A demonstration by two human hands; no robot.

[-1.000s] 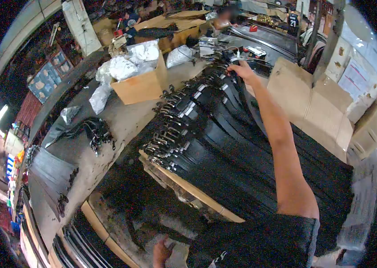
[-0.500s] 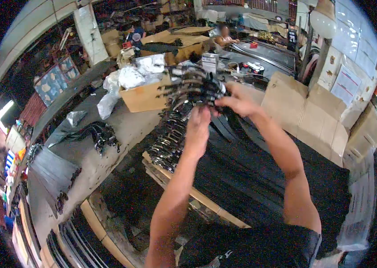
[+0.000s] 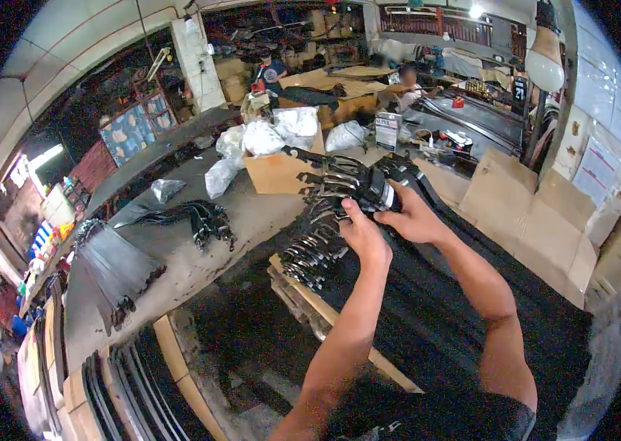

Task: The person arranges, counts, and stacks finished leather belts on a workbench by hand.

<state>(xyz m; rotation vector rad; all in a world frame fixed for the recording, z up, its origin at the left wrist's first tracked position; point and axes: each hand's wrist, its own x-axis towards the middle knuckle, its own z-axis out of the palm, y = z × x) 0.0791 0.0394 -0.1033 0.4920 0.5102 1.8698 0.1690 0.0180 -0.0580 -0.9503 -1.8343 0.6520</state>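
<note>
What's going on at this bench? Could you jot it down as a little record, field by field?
Setting: crowded workshop, long worktable
Left hand: raised, gripping a bunch of black belts near the buckle ends
Right hand: closed on the same bunch, beside the left
Below the hands: row of black belts with metal buckles, laid out side by side
On the table: cardboard box with white plastic bags, smaller belt bundle
Right side: flattened cardboard
Background: other people at a far table
</note>
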